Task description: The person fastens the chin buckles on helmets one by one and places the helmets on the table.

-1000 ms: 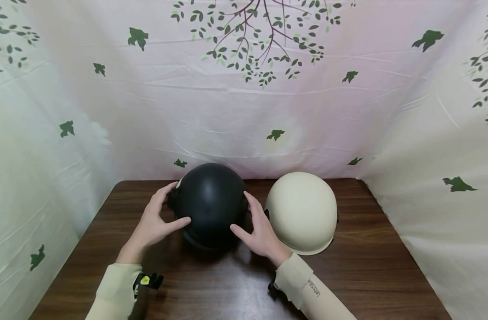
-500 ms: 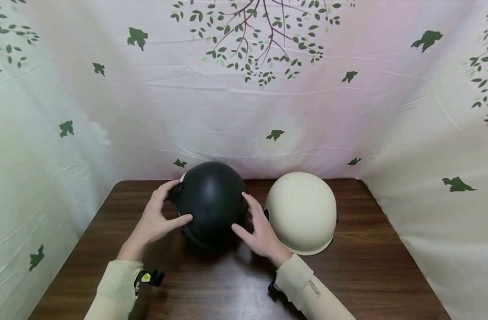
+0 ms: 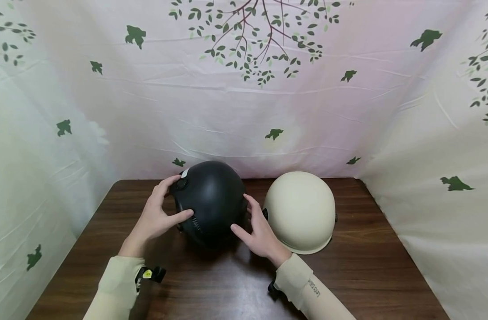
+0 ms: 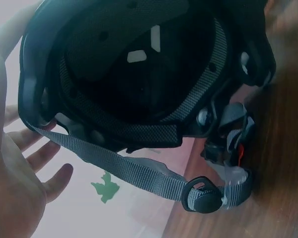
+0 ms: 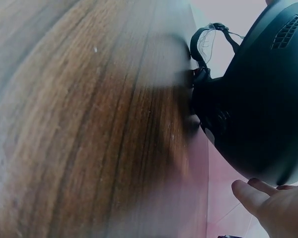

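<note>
Holding 1 black domed helmet [image 3: 216, 200] between wide-spread left hand [image 3: 154, 218] and right hand [image 3: 258, 232], near 1 cream domed helmet [image 3: 302, 211].

Cream L sleeve [image 3: 118, 280] w/ blk wrist cam [image 3: 158, 274] & yellow tag [image 3: 147, 274], cream R sleeve [image 3: 293, 272] w/ dk lettering [image 3: 314, 288].

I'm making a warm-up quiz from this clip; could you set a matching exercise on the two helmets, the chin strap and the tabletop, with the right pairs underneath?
Things:
1. black helmet
2. cream helmet
3. chin strap
4. tabletop

Descriptions:
A. grey woven webbing
B. dome up, in the head view's right half
C. brown, wood-grained
D. tilted, between the left hand and right hand

Pairs: 1-D, 2-B, 3-A, 4-C
</note>
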Available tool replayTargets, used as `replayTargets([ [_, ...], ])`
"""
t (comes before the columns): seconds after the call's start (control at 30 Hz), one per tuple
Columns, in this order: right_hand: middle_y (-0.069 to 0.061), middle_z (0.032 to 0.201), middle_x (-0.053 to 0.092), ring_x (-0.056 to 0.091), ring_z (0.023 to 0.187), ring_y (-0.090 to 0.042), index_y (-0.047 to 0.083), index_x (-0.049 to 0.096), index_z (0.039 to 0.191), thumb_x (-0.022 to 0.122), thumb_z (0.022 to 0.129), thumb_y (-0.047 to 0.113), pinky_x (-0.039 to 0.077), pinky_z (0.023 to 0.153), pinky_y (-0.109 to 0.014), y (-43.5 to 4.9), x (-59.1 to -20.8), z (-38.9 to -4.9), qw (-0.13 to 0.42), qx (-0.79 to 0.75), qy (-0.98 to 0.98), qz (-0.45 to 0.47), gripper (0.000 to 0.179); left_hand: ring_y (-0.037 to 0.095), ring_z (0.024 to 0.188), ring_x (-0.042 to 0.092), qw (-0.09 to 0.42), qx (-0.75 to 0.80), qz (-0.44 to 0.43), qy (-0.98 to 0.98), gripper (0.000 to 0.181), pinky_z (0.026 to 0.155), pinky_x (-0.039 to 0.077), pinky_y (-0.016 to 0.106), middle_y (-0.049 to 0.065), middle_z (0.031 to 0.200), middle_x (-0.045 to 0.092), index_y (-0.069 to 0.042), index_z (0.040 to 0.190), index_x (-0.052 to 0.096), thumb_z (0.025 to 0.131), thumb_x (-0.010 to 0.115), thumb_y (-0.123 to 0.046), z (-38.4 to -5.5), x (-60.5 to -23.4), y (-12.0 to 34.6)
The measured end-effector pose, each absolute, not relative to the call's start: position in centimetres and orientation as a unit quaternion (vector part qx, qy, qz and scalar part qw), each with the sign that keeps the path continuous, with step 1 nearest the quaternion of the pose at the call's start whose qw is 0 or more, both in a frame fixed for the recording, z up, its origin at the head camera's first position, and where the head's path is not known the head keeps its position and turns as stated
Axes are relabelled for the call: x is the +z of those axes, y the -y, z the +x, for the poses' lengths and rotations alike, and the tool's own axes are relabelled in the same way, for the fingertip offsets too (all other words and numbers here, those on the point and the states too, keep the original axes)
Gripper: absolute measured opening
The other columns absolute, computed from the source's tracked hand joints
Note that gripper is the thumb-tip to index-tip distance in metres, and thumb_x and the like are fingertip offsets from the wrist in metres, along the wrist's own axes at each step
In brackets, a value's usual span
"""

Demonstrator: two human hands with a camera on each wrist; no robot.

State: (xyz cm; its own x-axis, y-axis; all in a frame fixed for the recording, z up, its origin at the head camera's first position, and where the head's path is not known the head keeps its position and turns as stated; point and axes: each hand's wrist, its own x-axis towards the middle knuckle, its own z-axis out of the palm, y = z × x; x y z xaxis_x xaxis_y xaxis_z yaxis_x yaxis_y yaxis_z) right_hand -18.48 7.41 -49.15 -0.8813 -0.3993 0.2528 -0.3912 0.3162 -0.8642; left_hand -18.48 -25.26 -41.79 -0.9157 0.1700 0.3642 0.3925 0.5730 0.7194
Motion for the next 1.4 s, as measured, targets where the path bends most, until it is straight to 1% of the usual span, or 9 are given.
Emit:
replayTargets([
  [0.3, -0.01, 0.183, 0.015, 0.034, 0.164, -0.038, 0.021, 0.014, 0.174, 0.071, 0.106, 0.038, 0.038, 0.129, -0.063, -7.4, -49.3, -18.4, 0.006, -0.534, -0.813, -0.233, 0.091, 0.034, 0.145, 0.046, 0.134, -0.44, -0.173, 0.871, 0.091, 0.113, 0.044, 0.067, 0.012, 0.167, 0.046, -0.02, 0.166, 0.043, 0.088, 0.088, -0.024, -18.7, -41.3, 24.8],
  [0.43, -0.006, 0.185, 0.012, 0.029, 0.168, -0.035, 0.029, 0.014, 0.175, 0.072, 0.105, 0.04, 0.038, 0.128, -0.063, -7.3, -48.7, -18.3, -0.016, -0.513, -0.822, -0.246, 0.092, 0.035, 0.145, 0.046, 0.141, -0.439, -0.175, 0.87, 0.09, 0.113, 0.043, 0.064, 0.013, 0.168, 0.046, -0.019, 0.167, 0.042, 0.089, 0.088, -0.025, -18.7, -41.2, 24.4],
  [0.67, -0.004, 0.185, 0.011, 0.024, 0.17, -0.035, 0.042, 0.017, 0.174, 0.072, 0.103, 0.047, 0.033, 0.125, -0.075, -6.9, -47.2, -18.3, -0.049, -0.476, -0.839, -0.259, 0.09, 0.036, 0.15, 0.042, 0.139, -0.434, -0.181, 0.872, 0.094, 0.115, 0.042, 0.067, 0.013, 0.169, 0.045, -0.021, 0.168, 0.039, 0.088, 0.087, -0.028, -18.7, -41.4, 24.0],
  [0.93, -0.008, 0.185, 0.013, 0.025, 0.169, -0.034, 0.04, 0.018, 0.174, 0.073, 0.103, 0.043, 0.04, 0.125, -0.068, -6.8, -46.8, -18.2, -0.043, -0.481, -0.837, -0.257, 0.09, 0.037, 0.146, 0.044, 0.134, -0.438, -0.188, 0.869, 0.097, 0.113, 0.044, 0.07, 0.015, 0.165, 0.046, -0.022, 0.169, 0.038, 0.086, 0.088, -0.029, -18.7, -41.2, 23.6],
  [1.1, -0.007, 0.184, 0.015, 0.026, 0.169, -0.031, 0.038, 0.018, 0.174, 0.075, 0.103, 0.041, 0.045, 0.125, -0.059, -6.9, -47.0, -18.1, -0.033, -0.497, -0.827, -0.26, 0.091, 0.037, 0.141, 0.049, 0.128, -0.441, -0.194, 0.867, 0.098, 0.112, 0.045, 0.07, 0.018, 0.159, 0.049, -0.024, 0.169, 0.037, 0.086, 0.088, -0.029, -18.7, -41.0, 22.8],
  [1.17, -0.007, 0.184, 0.016, 0.027, 0.169, -0.031, 0.037, 0.018, 0.174, 0.074, 0.103, 0.041, 0.046, 0.124, -0.058, -6.9, -47.0, -18.1, -0.034, -0.499, -0.825, -0.264, 0.091, 0.035, 0.137, 0.05, 0.127, -0.442, -0.199, 0.865, 0.098, 0.108, 0.048, 0.069, 0.017, 0.157, 0.05, -0.025, 0.169, 0.038, 0.085, 0.089, -0.029, -18.8, -40.9, 22.4],
  [1.27, -0.009, 0.184, 0.016, 0.028, 0.168, -0.034, 0.036, 0.02, 0.175, 0.073, 0.104, 0.041, 0.046, 0.123, -0.059, -6.9, -47.0, -18.0, -0.042, -0.495, -0.825, -0.27, 0.089, 0.032, 0.133, 0.051, 0.126, -0.441, -0.207, 0.864, 0.097, 0.1, 0.054, 0.063, 0.014, 0.156, 0.052, -0.027, 0.167, 0.041, 0.084, 0.091, -0.031, -18.9, -40.8, 21.8],
  [1.37, -0.009, 0.184, 0.017, 0.028, 0.168, -0.035, 0.037, 0.021, 0.174, 0.072, 0.104, 0.043, 0.043, 0.125, -0.062, -7.0, -46.9, -18.0, -0.047, -0.483, -0.833, -0.267, 0.087, 0.031, 0.132, 0.051, 0.128, -0.435, -0.213, 0.866, 0.097, 0.096, 0.057, 0.059, 0.013, 0.155, 0.053, -0.027, 0.166, 0.043, 0.083, 0.092, -0.032, -18.9, -40.6, 21.2],
  [1.4, -0.009, 0.183, 0.017, 0.028, 0.168, -0.035, 0.037, 0.021, 0.174, 0.072, 0.104, 0.043, 0.042, 0.125, -0.064, -7.0, -46.8, -18.0, -0.048, -0.479, -0.835, -0.266, 0.087, 0.03, 0.135, 0.05, 0.13, -0.431, -0.214, 0.867, 0.097, 0.099, 0.055, 0.06, 0.012, 0.156, 0.053, -0.027, 0.166, 0.043, 0.082, 0.092, -0.033, -19.0, -40.5, 21.1],
])
